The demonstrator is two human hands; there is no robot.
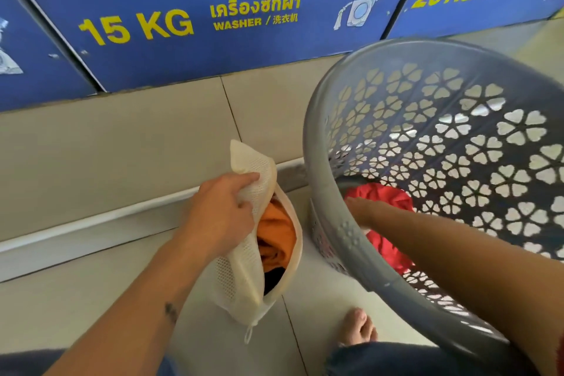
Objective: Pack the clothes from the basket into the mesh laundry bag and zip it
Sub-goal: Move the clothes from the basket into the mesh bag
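Observation:
My left hand grips the upper edge of a cream mesh laundry bag and holds its mouth open above the floor. Inside the bag lies an orange garment over something dark. A grey plastic basket with flower-shaped holes stands tilted at the right. My right hand reaches over its rim and rests on a red garment at the basket's bottom; the rim hides most of the fingers, so the grip is unclear.
Blue washer panels marked 15 KG and 20 KG stand behind a beige tiled step. A metal strip edges the step. My bare foot and knees in jeans are at the bottom.

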